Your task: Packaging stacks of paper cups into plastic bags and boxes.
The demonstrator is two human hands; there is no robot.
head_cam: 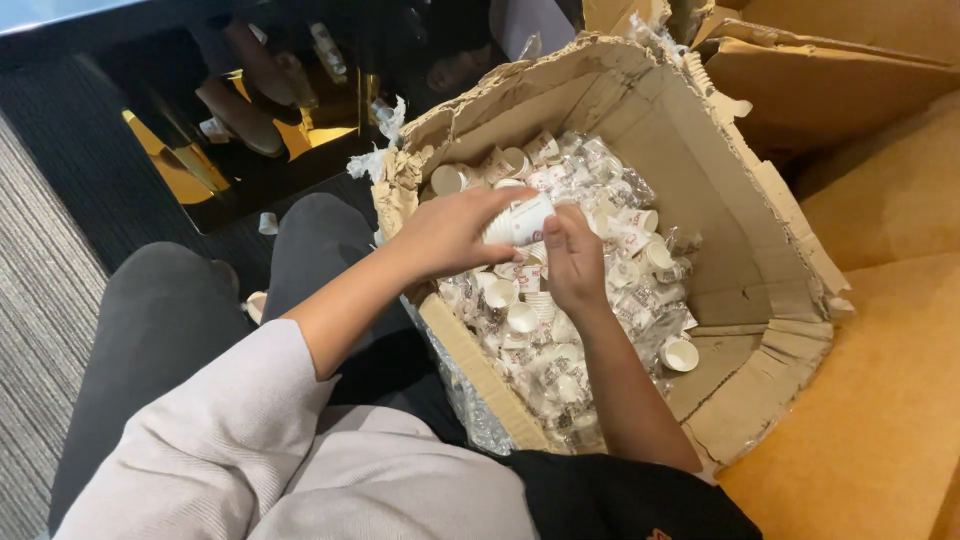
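Head view looks straight down at your lap and into a torn cardboard box (760, 215) that leans against an orange cushion (880, 400) on your right. Your left hand (450, 232) is closed around a short stack of small white paper cups (520, 220), fingers curled over its near end so that it lies sideways above the box. Your right hand (572, 262) meets the stack from below; the thumb and forefinger look pinched narrow at its open end, though the fingertips themselves are partly hidden behind the cups, so you cannot tell exactly how much they grip. Below both hands the box holds a loose heap of cups (590, 300), many wrapped in clear plastic sleeves, some bare and lying on their sides; one single cup (680, 354) sits apart on the cardboard floor near the lower right flap. One more cup (267, 223) lies on the dark carpet beside your knee.

By the look of it you are in the middle of gathering or nesting cups into the held stack. The next move would call for keeping the stack steady in your left hand and lining up rims squarely, since thin paper cups crush or jam if pushed in at a tilt
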